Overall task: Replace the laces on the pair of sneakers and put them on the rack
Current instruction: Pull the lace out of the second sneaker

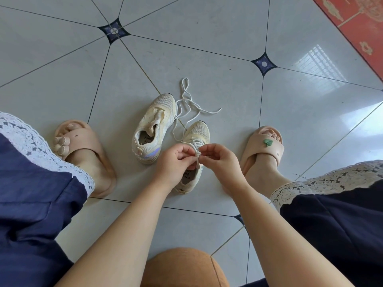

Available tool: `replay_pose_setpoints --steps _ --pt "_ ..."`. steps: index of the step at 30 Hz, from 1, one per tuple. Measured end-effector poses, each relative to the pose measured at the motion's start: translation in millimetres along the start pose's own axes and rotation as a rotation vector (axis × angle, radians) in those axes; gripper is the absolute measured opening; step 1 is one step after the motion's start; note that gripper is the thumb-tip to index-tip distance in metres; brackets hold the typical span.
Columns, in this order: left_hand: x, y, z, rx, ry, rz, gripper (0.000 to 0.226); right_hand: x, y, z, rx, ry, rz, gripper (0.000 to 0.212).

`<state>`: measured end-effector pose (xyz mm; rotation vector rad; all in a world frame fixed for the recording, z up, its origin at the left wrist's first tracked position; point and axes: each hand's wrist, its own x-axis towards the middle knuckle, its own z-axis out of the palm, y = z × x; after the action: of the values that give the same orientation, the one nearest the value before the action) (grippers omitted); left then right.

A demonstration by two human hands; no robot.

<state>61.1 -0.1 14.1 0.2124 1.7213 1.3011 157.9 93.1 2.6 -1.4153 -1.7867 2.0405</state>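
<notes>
Two small cream mesh sneakers stand on the tiled floor between my feet. The left sneaker (152,127) has no lace in it and its tongue is pulled up. The right sneaker (196,131) is laced, and both my hands work over its throat. My left hand (176,160) and my right hand (217,158) each pinch an end of its white lace (198,154), which crosses in a knot between them. A loose white lace (187,104) lies tangled on the floor beyond the toes. The rack is not in view.
My feet in beige slides stand at the left (83,150) and the right (263,148) of the sneakers. A red patterned mat (356,23) lies at the far right corner. An orange rounded seat (182,266) is under me.
</notes>
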Motion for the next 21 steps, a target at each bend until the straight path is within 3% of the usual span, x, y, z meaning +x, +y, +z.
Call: replay_pose_setpoints --steps 5,13,21 --pt "4.8 -0.8 -4.9 0.253 0.053 0.082 0.013 -0.6 -1.6 1.1 -0.029 0.011 -0.028 0.020" --pt "5.5 4.2 -4.4 0.613 0.038 0.288 0.004 -0.7 -8.1 2.1 -0.397 0.095 -0.144 0.014" --pt "5.6 1.5 -4.7 0.731 0.043 0.345 0.010 -1.9 -7.2 3.1 -0.505 0.068 -0.212 0.017"
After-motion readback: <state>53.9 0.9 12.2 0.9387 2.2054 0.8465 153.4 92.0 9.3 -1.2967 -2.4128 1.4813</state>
